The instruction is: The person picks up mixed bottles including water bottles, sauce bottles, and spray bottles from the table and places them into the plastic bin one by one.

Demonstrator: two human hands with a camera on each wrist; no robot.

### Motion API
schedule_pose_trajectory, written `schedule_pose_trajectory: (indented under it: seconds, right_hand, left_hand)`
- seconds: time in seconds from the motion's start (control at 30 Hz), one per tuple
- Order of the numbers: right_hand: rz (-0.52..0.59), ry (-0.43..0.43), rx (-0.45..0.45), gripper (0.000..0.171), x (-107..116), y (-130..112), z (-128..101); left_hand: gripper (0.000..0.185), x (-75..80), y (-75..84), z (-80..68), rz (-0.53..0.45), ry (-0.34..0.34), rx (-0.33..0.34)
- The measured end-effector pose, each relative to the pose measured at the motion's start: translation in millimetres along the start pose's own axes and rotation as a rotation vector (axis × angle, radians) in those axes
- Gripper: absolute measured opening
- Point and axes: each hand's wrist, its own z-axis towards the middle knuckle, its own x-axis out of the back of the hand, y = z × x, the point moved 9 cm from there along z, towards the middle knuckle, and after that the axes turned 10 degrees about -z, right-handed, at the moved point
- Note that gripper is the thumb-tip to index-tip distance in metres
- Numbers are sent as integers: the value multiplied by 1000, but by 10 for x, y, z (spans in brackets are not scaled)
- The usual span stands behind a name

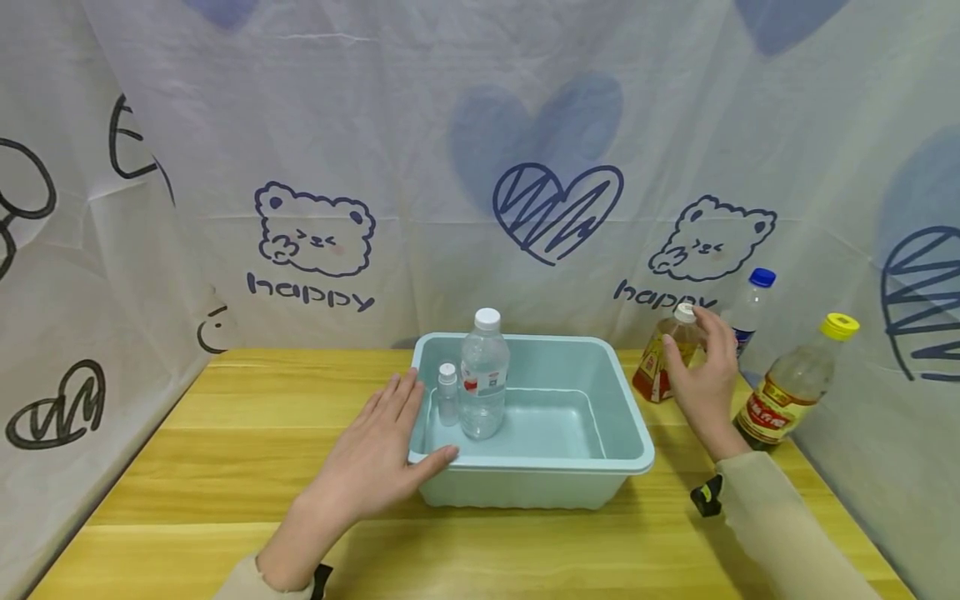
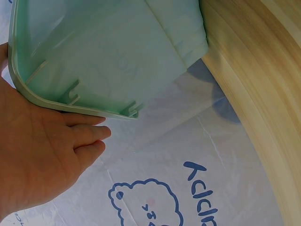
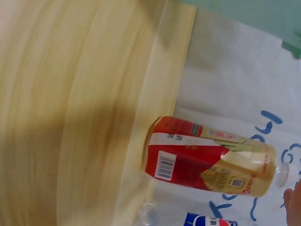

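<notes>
- The left hand (image 1: 375, 462) lies flat against the near left corner of the bin (image 1: 622, 433). Its fingers (image 1: 401, 400) are straight and spread, and the thumb rests on the front rim. It looks like this hand keeps the bin from sliding.
- From the left wrist view, the palm sits right under the rim of the bin, touching it. The fingers do not curl around anything.
- The bin stands in the middle of the wooden surface (image 1: 247, 467). It is pale green and open on top.
- Two things stand inside the bin, at its left side. One is a big clear bottle (image 1: 484, 383) with a white cap. A little bottle (image 1: 447, 396) stands just beside it, on its left.
- The right hand (image 1: 705, 375) is up at the tea bottle (image 1: 660, 362), which stands on the surface just to the right of the bin. The fingers are bent around the bottle near its white cap, with a fingertip touching the top. I cannot tell if the hold is tight yet.
- The tea bottle is upright, with a red label low down.
- Behind the right hand stands a blue cap bottle (image 1: 752, 307). A yellow cap bottle (image 1: 795, 379) stands farther right, near the cloth wall (image 1: 525, 125).
</notes>
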Motion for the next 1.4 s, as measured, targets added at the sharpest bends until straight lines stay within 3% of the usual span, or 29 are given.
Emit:
schedule_pose_trajectory:
  seconds: [0.37, 0.57, 0.87, 1.2, 1.4]
  right_hand:
    - [-53, -16, -41, 58, -94, 256, -28]
    - [-86, -69, -91, 62, -178, 387, -74]
    - [-92, -80, -91, 73, -243, 444, -86]
    - [-93, -139, -248, 83, -324, 648, -138]
    - [-70, -175, -292, 83, -381, 671, -185]
  left_hand:
    - [104, 2, -3, 3, -1, -3, 2]
    - [105, 6, 2, 2, 1, -5, -2]
    - [104, 15, 3, -1, -2, -10, 1]
    - [105, 11, 3, 0, -2, -11, 0]
    - [105, 8, -8, 1, 2, -10, 1]
